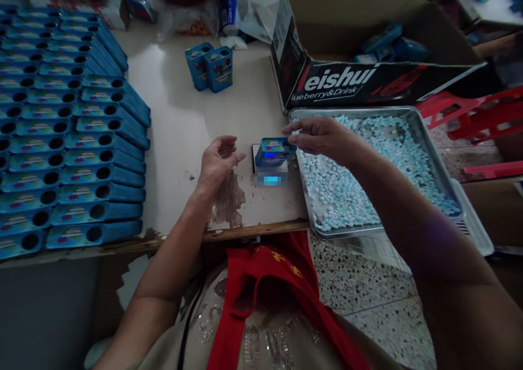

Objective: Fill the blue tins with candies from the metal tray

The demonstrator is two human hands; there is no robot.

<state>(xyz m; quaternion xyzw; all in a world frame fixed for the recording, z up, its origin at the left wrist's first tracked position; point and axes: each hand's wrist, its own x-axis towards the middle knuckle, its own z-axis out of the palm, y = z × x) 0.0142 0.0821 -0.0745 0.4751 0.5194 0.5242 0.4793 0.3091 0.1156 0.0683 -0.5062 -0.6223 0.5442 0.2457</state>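
Observation:
A blue candy box [273, 151] stands on a small digital scale [281, 168] with a lit display, near the table's front edge. My right hand [316, 135] is at the box's upper right corner, fingers bent; whether they grip anything is too small to tell. To the left of the scale, my left hand [222, 157] hovers with its fingers apart, holding nothing. A metal tray [309, 217] of small pale blue and white candies lies under my right forearm. Two more blue boxes [218, 69] stand together farther back.
Rows of blue boxes [102, 174] fill the table's left side. An open cardboard carton [327, 84] with blue boxes inside stands behind the tray. A blue can [229, 10] and plastic bags [183, 18] are at the back.

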